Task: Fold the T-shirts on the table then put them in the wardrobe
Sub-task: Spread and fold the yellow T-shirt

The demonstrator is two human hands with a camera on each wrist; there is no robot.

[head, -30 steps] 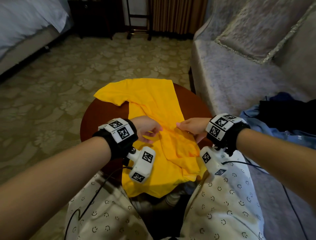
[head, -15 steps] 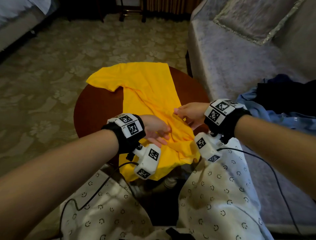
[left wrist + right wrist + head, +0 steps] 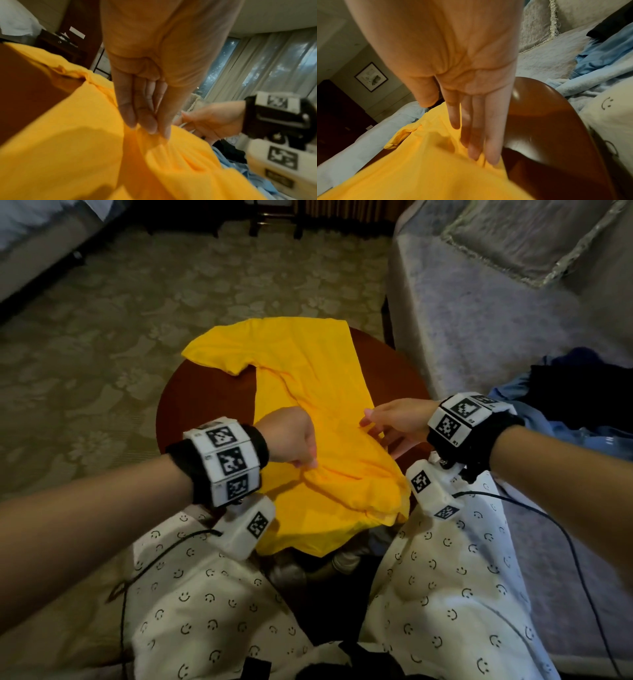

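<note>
A yellow T-shirt (image 3: 308,364) lies spread on a round brown wooden table (image 3: 205,412), its near end hanging over the edge toward my knees. My left hand (image 3: 310,463) pinches a raised fold of the cloth near the shirt's middle; the left wrist view shows thumb and straight fingers (image 3: 145,125) closed on that fold of the T-shirt (image 3: 77,148). My right hand (image 3: 371,424) is at the shirt's right edge. In the right wrist view its straight fingers (image 3: 479,152) rest on the T-shirt (image 3: 419,175) next to bare table (image 3: 539,121).
A grey sofa (image 3: 479,320) stands right of the table, with a pile of blue and dark clothes (image 3: 565,405) on its seat. A bed (image 3: 34,241) is at the far left, and patterned carpet (image 3: 171,285) lies beyond the table. My knees in smiley-print trousers (image 3: 445,594) are under the near edge.
My left hand has moved nearer to me along the shirt and gathered a fold between thumb and fingers. My right hand has stayed at the right edge, its fingers now straight on the cloth.
</note>
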